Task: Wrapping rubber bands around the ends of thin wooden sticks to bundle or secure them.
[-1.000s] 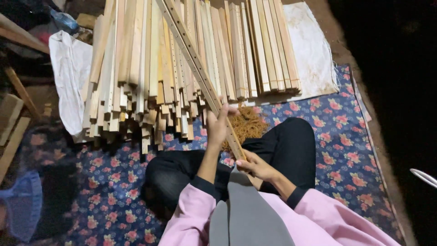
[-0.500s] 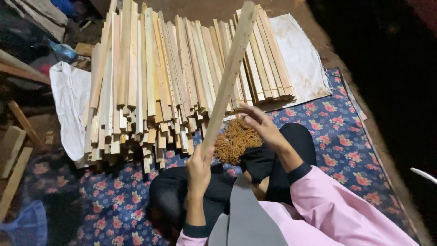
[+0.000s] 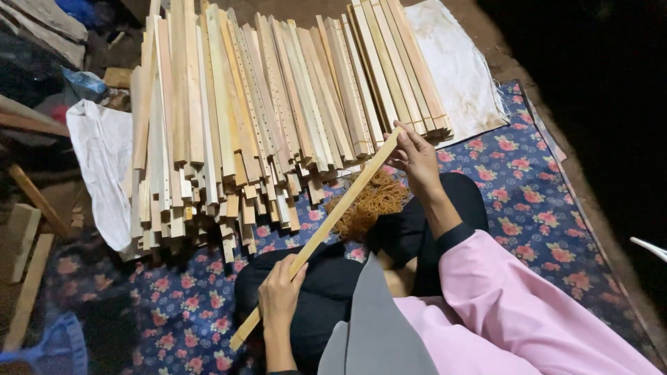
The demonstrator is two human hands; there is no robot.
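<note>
I sit cross-legged on a blue flowered mat (image 3: 528, 208) and hold one long pale wooden slat (image 3: 333, 222) slanted across my lap. My left hand (image 3: 279, 290) grips it near its lower end. My right hand (image 3: 415, 154) holds its upper end, close to the near ends of a big pile of similar wooden slats (image 3: 264, 118). A heap of orange-brown rubber bands (image 3: 372, 201) lies on the mat just under the slat, in front of my knee.
A white cloth (image 3: 104, 167) lies left of the pile and another white cloth (image 3: 458, 69) under its right side. Loose boards (image 3: 28, 243) and clutter sit at far left. Bare dark ground runs along the right.
The slat has swung down from nearly upright to a low slant across my lap. My right hand moved to its far end and my left hand slid to its near end.
</note>
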